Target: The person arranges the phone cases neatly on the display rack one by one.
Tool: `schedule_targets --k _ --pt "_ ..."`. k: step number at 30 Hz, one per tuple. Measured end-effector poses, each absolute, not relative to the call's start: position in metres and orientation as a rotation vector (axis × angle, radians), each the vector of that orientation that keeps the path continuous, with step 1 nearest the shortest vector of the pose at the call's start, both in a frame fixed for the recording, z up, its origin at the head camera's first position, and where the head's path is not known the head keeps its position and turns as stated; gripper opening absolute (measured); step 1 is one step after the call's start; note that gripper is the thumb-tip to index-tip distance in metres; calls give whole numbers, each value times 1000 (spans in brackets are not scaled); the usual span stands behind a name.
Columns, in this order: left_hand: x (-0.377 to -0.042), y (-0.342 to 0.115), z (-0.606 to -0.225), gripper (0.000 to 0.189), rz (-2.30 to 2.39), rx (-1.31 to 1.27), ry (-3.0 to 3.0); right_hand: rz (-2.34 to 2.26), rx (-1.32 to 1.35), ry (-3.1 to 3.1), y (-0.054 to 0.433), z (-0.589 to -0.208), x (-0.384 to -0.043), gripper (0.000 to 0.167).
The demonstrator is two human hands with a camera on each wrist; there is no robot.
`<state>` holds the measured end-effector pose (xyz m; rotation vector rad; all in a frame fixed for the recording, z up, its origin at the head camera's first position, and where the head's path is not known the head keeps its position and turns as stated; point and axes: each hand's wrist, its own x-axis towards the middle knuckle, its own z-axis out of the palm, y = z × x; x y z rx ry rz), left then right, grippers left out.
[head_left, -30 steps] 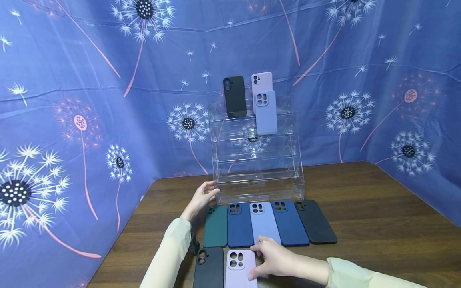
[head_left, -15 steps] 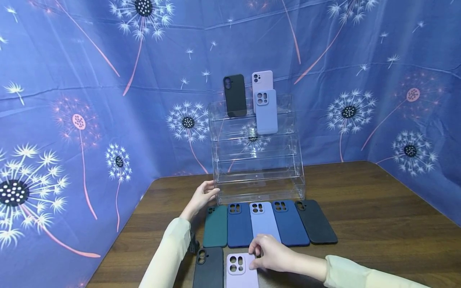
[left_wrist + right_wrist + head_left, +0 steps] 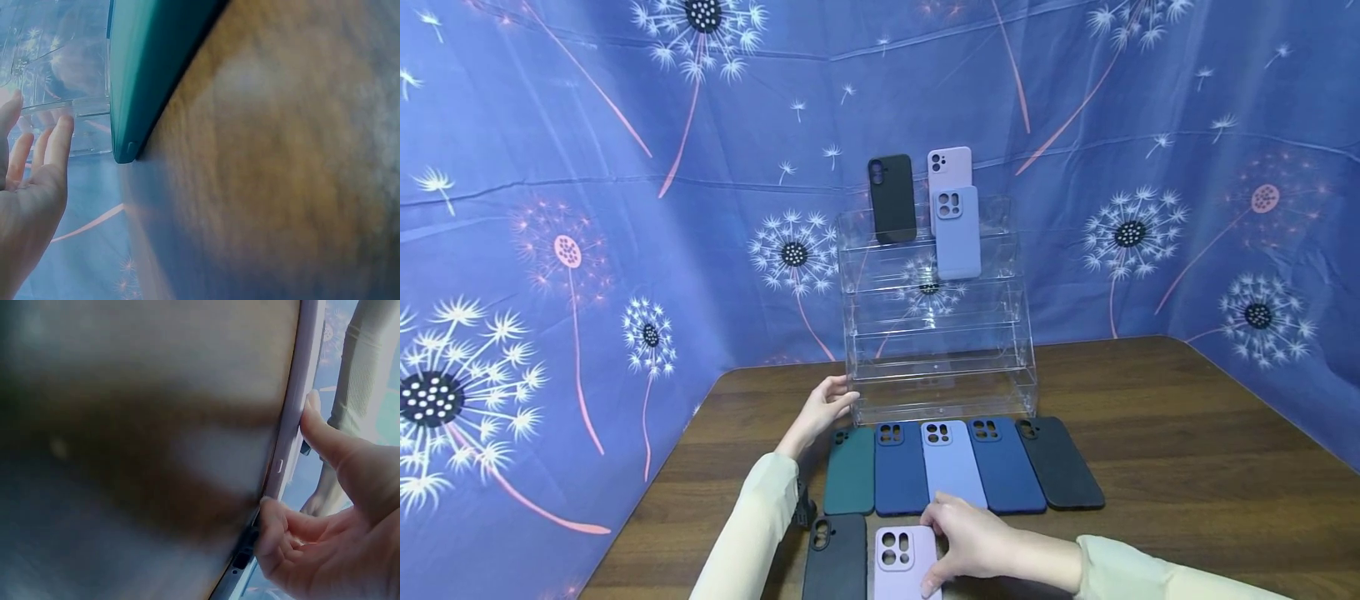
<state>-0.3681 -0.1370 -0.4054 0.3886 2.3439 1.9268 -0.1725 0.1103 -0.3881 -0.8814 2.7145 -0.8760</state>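
Observation:
In the head view my right hand (image 3: 972,537) is at the right edge of a lilac phone case (image 3: 904,575) in the front row. The right wrist view shows the thumb on the side of the lilac case (image 3: 294,425) and the bent index finger at its edge farther along. My left hand (image 3: 820,412) touches the lower left side of the clear tiered display stand (image 3: 940,392). Its fingers are loosely extended along the clear plastic in the left wrist view. Beside this hand lies a green phone case (image 3: 850,473).
A black case (image 3: 837,562) lies left of the lilac one. Behind are a navy case (image 3: 901,475), a light blue case (image 3: 953,462), another navy case (image 3: 1009,467) and a black case (image 3: 1062,462). Upper tiers hold black (image 3: 892,200), pink (image 3: 950,167) and pale blue cases (image 3: 958,233).
My right thumb first moved up the lilac case's edge toward the fingers, then back down, spreading apart again. The lilac case shifted slightly. My left hand has stayed at the stand.

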Motion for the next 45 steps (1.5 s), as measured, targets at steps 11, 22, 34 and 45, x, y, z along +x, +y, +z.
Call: schedule_targets --k 11,22,34,45 --pt "-366 -136 -406 49 1910 409 2347 -1035 -895 2619 111 -383 -179 55" --pt "-365 -136 -403 49 1916 432 2362 -1502 -744 2303 115 -376 -191 52" --pt "-368 -136 -407 46 1898 423 2400 -1629 -826 2376 121 -362 -199 49" --pt "-370 -138 -407 50 1899 438 2368 -1678 -850 2395 127 -352 -204 41"
